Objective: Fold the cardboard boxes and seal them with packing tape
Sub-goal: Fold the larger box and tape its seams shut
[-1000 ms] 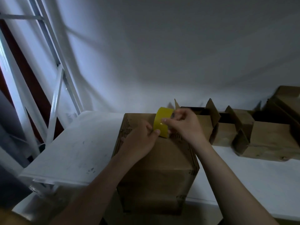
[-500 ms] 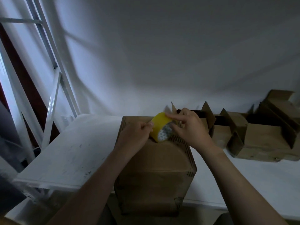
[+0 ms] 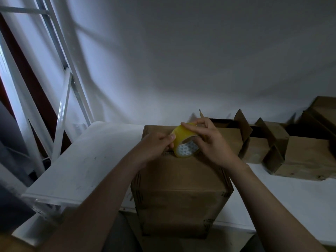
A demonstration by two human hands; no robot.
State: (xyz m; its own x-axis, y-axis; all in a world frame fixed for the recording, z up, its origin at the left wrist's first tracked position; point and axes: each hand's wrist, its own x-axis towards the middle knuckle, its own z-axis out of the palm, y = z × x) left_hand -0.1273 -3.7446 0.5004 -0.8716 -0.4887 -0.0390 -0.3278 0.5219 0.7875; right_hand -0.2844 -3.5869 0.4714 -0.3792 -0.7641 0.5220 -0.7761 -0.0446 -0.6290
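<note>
Head | yellow tape roll point(image 3: 182, 135), patterned core | left hand point(image 3: 156, 144), right hand point(image 3: 211, 143): fingers grasping roll

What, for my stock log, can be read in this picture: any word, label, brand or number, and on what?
No text here is readable.
On the closed cardboard box: dark printed marks along its edges, too blurred to read.
On the yellow tape roll: a patterned white core, no legible words.
On the open boxes behind: no print visible.
</note>
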